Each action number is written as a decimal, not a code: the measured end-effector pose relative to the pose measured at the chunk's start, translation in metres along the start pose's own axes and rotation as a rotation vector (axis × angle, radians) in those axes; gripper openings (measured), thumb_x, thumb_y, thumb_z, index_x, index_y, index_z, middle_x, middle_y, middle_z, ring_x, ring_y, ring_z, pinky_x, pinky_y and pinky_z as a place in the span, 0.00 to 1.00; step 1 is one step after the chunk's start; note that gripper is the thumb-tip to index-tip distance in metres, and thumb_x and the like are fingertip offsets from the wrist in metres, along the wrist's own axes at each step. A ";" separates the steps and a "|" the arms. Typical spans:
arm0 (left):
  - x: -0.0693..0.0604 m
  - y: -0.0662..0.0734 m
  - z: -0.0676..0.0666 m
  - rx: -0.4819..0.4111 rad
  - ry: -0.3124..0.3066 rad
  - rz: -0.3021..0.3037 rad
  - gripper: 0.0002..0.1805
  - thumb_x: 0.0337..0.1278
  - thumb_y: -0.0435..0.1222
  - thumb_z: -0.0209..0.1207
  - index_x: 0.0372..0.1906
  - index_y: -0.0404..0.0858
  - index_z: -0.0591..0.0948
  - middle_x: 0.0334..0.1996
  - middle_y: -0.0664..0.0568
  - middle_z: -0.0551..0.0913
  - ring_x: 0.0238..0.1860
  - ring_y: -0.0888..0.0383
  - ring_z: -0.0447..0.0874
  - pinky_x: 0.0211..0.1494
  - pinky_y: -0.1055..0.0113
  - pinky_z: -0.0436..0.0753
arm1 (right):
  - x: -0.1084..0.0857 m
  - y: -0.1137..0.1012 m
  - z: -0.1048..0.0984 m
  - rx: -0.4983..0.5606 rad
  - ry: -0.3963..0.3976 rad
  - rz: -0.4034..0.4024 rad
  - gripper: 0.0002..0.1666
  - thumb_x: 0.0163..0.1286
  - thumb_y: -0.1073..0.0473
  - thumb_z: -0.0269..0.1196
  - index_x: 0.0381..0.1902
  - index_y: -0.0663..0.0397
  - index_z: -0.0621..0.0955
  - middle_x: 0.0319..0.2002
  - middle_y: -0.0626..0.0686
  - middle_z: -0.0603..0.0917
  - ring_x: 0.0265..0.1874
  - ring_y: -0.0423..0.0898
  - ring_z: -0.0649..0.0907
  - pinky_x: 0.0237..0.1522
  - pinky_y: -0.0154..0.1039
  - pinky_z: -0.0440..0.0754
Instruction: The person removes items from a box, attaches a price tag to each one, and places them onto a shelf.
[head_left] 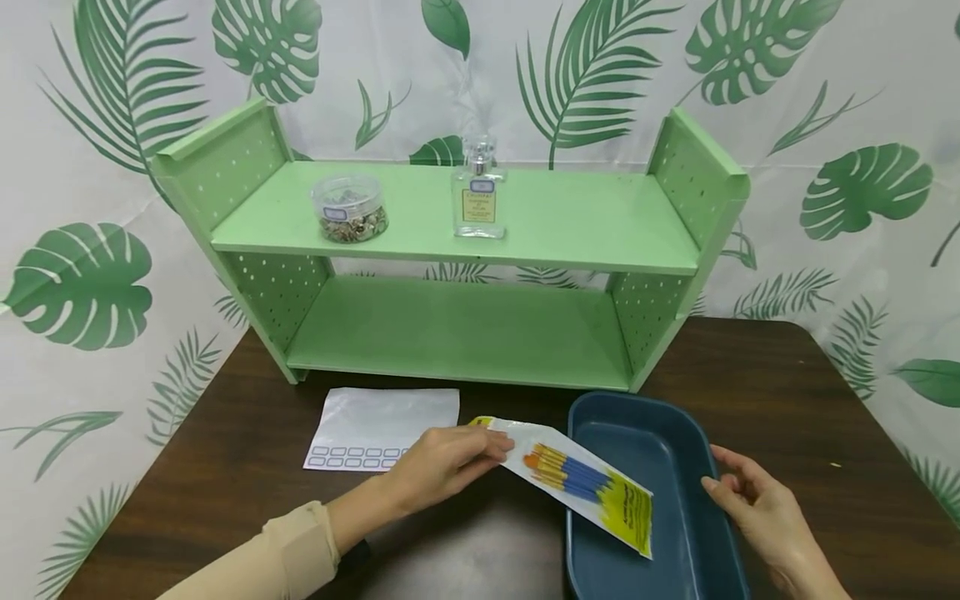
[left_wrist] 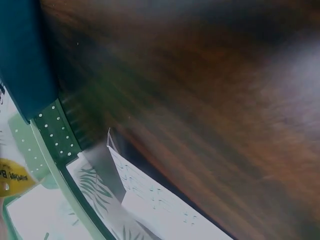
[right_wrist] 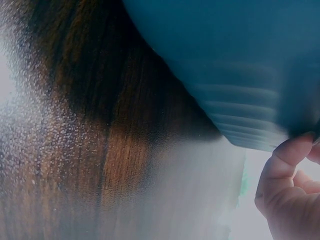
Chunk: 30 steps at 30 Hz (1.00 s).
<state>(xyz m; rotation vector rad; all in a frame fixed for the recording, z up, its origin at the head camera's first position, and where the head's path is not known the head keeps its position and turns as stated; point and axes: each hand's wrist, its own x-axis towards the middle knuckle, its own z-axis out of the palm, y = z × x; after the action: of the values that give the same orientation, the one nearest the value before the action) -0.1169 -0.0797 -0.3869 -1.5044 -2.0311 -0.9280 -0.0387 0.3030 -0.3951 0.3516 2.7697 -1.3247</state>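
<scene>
My left hand (head_left: 457,460) pinches one end of a flat pack of paintbrushes (head_left: 566,479), a clear-and-yellow packet with blue-and-gold handles. The packet's lower end hangs over a dark blue tray (head_left: 585,575) on the right side of the table. With thumb and fingers, my right hand (head_left: 765,508) holds the tray's right rim; the thumb (right_wrist: 295,150) shows against the tray's side (right_wrist: 235,75) in the right wrist view. In the left wrist view only the packet's yellow end (left_wrist: 14,177) appears at the left edge, and the hand is almost wholly out of sight.
A green two-tier shelf (head_left: 457,325) stands at the back of the table (head_left: 255,492). Its upper tier bears a round clear tub (head_left: 349,210) of small metal bits and a glass perfume bottle (head_left: 479,200). A label sheet (head_left: 390,417) lies left of the hands.
</scene>
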 end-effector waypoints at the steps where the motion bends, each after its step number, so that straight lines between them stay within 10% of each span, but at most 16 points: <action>1: -0.002 0.001 -0.002 -0.014 0.005 -0.004 0.12 0.47 0.26 0.66 0.38 0.38 0.80 0.41 0.51 0.86 0.45 0.60 0.84 0.51 0.72 0.79 | 0.000 0.000 0.000 -0.002 0.002 -0.004 0.33 0.70 0.52 0.56 0.65 0.65 0.63 0.31 0.45 0.70 0.26 0.34 0.69 0.26 0.30 0.72; 30: -0.071 0.029 -0.049 0.206 0.067 0.085 0.12 0.68 0.36 0.50 0.42 0.40 0.84 0.43 0.47 0.86 0.44 0.53 0.85 0.50 0.65 0.80 | 0.003 0.006 0.000 0.005 0.008 -0.045 0.33 0.70 0.50 0.56 0.65 0.66 0.63 0.29 0.42 0.70 0.26 0.34 0.70 0.26 0.31 0.72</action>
<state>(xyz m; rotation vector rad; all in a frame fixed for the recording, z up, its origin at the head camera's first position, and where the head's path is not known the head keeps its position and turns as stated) -0.0690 -0.1572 -0.3956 -1.4171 -1.9342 -0.7026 -0.0400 0.3073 -0.4005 0.2970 2.7979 -1.3432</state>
